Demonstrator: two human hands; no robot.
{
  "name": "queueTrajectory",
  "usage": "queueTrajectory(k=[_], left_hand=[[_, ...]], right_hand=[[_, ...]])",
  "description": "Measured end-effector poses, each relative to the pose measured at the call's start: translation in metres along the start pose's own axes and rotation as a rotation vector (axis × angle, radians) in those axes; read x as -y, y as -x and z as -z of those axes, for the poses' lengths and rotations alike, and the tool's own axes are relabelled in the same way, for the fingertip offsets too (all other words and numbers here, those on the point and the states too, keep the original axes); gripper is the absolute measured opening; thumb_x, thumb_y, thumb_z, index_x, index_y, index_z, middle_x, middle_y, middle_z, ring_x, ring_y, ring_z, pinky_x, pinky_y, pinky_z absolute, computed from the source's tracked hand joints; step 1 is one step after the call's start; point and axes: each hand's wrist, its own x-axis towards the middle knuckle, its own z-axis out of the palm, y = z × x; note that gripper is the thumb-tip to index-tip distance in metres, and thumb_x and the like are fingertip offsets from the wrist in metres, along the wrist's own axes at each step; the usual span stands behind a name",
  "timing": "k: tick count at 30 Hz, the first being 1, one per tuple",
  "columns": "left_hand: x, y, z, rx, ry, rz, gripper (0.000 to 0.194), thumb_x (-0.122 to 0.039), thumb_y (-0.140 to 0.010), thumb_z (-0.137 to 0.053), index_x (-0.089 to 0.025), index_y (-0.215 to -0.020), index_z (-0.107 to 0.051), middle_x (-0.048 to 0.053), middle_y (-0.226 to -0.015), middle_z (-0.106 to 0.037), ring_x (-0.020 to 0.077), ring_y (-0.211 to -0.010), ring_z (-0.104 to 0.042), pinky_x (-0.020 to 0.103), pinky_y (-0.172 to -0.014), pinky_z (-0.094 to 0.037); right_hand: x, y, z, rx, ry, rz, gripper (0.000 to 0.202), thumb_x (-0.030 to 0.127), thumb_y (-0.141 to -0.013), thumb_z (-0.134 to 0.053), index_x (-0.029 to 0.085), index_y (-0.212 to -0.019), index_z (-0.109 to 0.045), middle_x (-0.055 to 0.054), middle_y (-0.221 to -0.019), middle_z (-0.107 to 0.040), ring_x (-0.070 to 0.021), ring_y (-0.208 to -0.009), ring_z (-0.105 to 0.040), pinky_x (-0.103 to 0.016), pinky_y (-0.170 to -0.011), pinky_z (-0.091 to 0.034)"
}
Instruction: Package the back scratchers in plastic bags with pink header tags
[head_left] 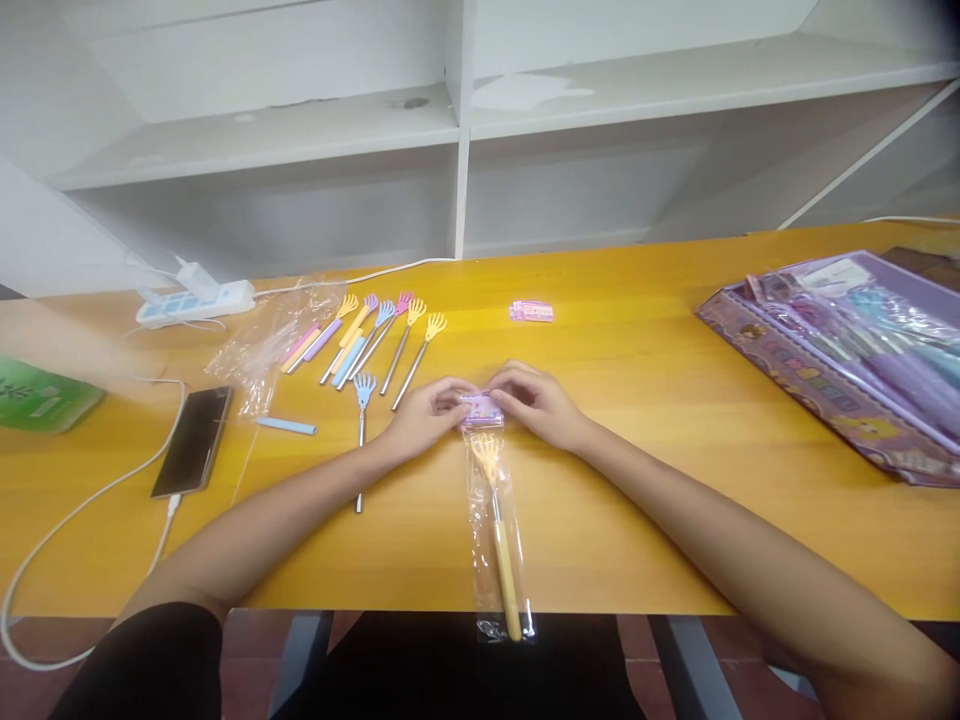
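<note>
My left hand and my right hand pinch the two sides of a small purple printed card at the top of a clear plastic bag. Inside the bag lies a yellow back scratcher, its claw near the card and its handle over the table's front edge. Left of my left hand is a blue-clawed scratcher with a bare metal rod. Several more claw scratchers lie beyond it, with coloured handle sleeves among them. A blue sleeve sits apart at the left.
Pink cards lie farther back. A purple box of bagged items stands at the right. To the left are clear bags, a cabled phone, a power strip and a green pack. Shelves rise behind.
</note>
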Motion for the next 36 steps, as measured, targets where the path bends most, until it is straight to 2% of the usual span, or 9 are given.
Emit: queueTrajectory(k=[6,8,13,17,21,24,28,32,36], left_hand=[[-0.002,-0.003,0.002,-0.039,0.057,0.002,0.034,-0.039,-0.089,-0.078,-0.018,-0.114,-0.071,0.009,-0.105,-0.076,0.0186,-0.088,-0.070,0.031,-0.080,-0.056],[-0.002,-0.003,0.002,-0.060,0.055,-0.015,0.033,-0.039,-0.090,-0.077,-0.018,-0.114,-0.071,0.009,-0.105,-0.076,0.0183,-0.088,-0.071,0.032,-0.082,-0.056],[-0.003,-0.003,0.003,-0.092,0.030,-0.051,0.029,-0.039,-0.089,-0.077,-0.018,-0.109,-0.075,0.010,-0.111,-0.077,0.0221,-0.101,-0.071,0.037,-0.093,-0.055],[-0.002,-0.003,0.003,-0.107,-0.009,-0.059,0.024,-0.039,-0.090,-0.075,-0.018,-0.103,-0.077,0.009,-0.108,-0.077,0.0227,-0.102,-0.071,0.038,-0.097,-0.053],[0.001,-0.002,0.004,-0.081,-0.088,-0.064,0.022,-0.036,-0.092,-0.071,-0.019,-0.104,-0.078,0.008,-0.107,-0.078,0.0222,-0.101,-0.070,0.037,-0.096,-0.053],[0.001,0.001,0.004,-0.048,-0.189,-0.085,0.019,-0.031,-0.095,-0.066,-0.020,-0.104,-0.079,0.007,-0.105,-0.078,0.0210,-0.097,-0.070,0.035,-0.092,-0.053],[-0.007,0.005,0.000,0.017,-0.428,-0.152,0.024,-0.019,-0.094,-0.058,-0.023,-0.101,-0.080,0.004,-0.101,-0.078,0.0194,-0.091,-0.069,0.033,-0.086,-0.051],[-0.013,0.008,-0.002,0.066,-0.544,-0.190,0.032,-0.010,-0.089,-0.052,-0.023,-0.095,-0.080,0.004,-0.095,-0.076,0.0176,-0.083,-0.066,0.031,-0.077,-0.049],[-0.009,0.009,-0.003,0.042,-0.415,-0.135,0.014,-0.017,-0.088,-0.061,-0.020,-0.091,-0.075,0.005,-0.095,-0.074,0.0186,-0.087,-0.068,0.032,-0.081,-0.052]], right_hand=[[0.001,0.001,0.000,0.022,0.019,0.036,0.020,0.038,-0.106,-0.058,0.024,-0.108,-0.071,-0.006,-0.097,-0.069,-0.0204,-0.086,-0.064,-0.036,-0.077,-0.052],[0.002,0.002,0.000,0.040,0.016,0.050,0.019,0.037,-0.106,-0.057,0.024,-0.107,-0.071,-0.006,-0.096,-0.068,-0.0201,-0.085,-0.063,-0.036,-0.078,-0.052],[0.006,0.002,0.002,0.077,0.005,0.089,0.019,0.036,-0.106,-0.054,0.025,-0.106,-0.070,-0.007,-0.098,-0.067,-0.0206,-0.087,-0.063,-0.037,-0.078,-0.052],[0.007,0.002,0.005,0.138,-0.026,0.124,0.027,0.042,-0.106,-0.054,0.023,-0.095,-0.071,-0.006,-0.092,-0.064,-0.0204,-0.082,-0.061,-0.036,-0.075,-0.052],[0.006,0.004,0.005,0.120,-0.206,-0.005,0.034,0.051,-0.105,-0.055,0.023,-0.088,-0.060,-0.002,-0.077,-0.063,-0.0182,-0.071,-0.060,-0.034,-0.070,-0.051],[0.005,0.005,0.001,0.050,-0.404,-0.139,0.032,0.053,-0.102,-0.062,0.025,-0.092,-0.050,0.002,-0.071,-0.062,-0.0158,-0.063,-0.059,-0.032,-0.066,-0.051],[0.003,0.004,-0.003,0.023,-0.485,-0.214,0.038,0.055,-0.096,-0.070,0.026,-0.097,-0.046,0.001,-0.087,-0.067,-0.0128,-0.062,-0.060,-0.029,-0.061,-0.052],[-0.001,0.002,-0.005,0.112,-0.365,-0.195,0.036,0.050,-0.098,-0.069,0.025,-0.117,-0.052,0.001,-0.088,-0.068,-0.0131,-0.066,-0.061,-0.026,-0.059,-0.050],[-0.005,0.004,-0.007,0.191,-0.196,-0.107,0.038,0.045,-0.098,-0.069,0.024,-0.126,-0.056,0.000,-0.085,-0.069,-0.0142,-0.070,-0.064,-0.027,-0.063,-0.051]])
